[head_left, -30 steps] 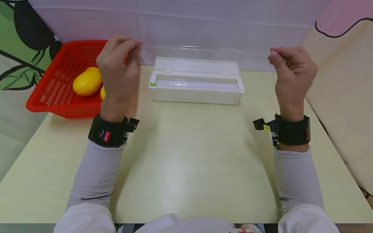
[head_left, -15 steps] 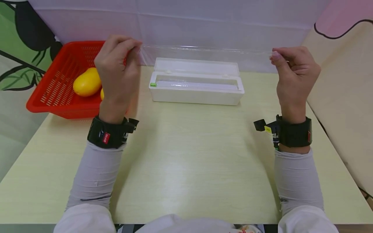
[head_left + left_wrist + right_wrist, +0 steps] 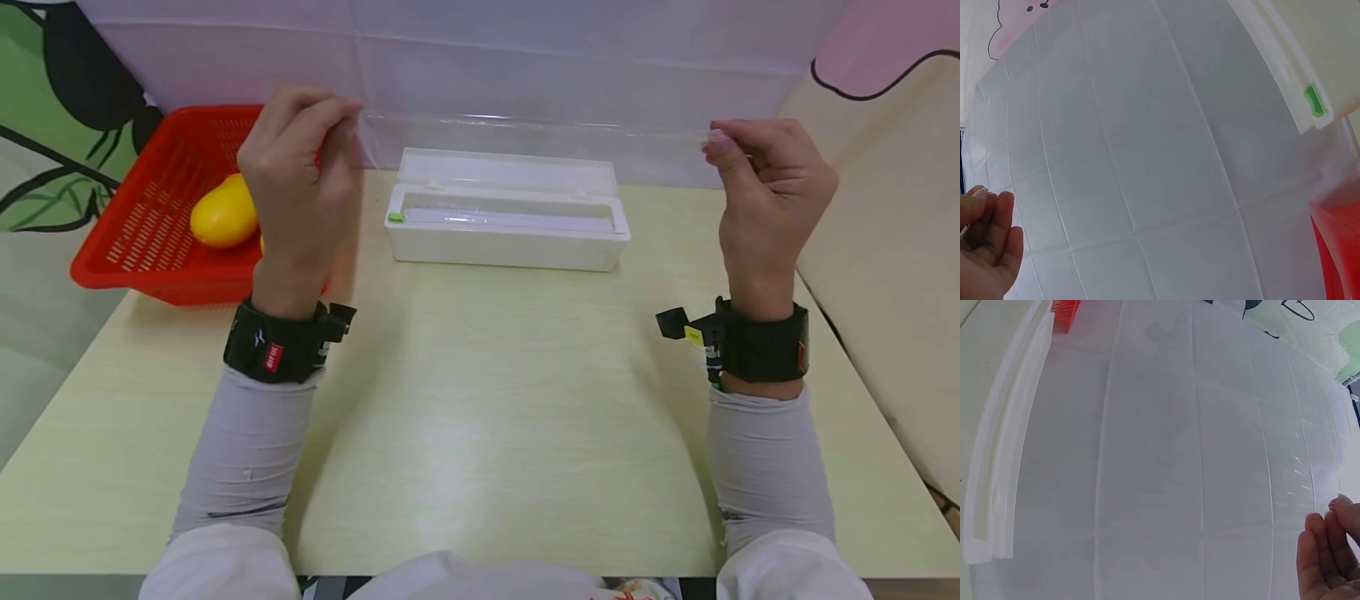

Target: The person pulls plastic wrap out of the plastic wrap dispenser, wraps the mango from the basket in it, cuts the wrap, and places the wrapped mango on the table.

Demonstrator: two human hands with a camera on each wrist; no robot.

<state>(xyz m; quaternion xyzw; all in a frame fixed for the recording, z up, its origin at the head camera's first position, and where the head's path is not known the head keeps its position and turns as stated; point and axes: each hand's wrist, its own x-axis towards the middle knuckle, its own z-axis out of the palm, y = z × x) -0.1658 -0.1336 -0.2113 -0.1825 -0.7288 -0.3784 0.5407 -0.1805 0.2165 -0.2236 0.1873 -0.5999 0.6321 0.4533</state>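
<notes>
Pinching a clear plastic film sheet (image 3: 525,133) taut, my left hand (image 3: 300,179) and right hand (image 3: 768,196) hold its corners above the white rectangular dispenser box (image 3: 506,212).

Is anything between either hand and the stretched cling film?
No. The left hand and right hand each pinch an end of the cling film, held raised above the open white dispenser box.
</notes>
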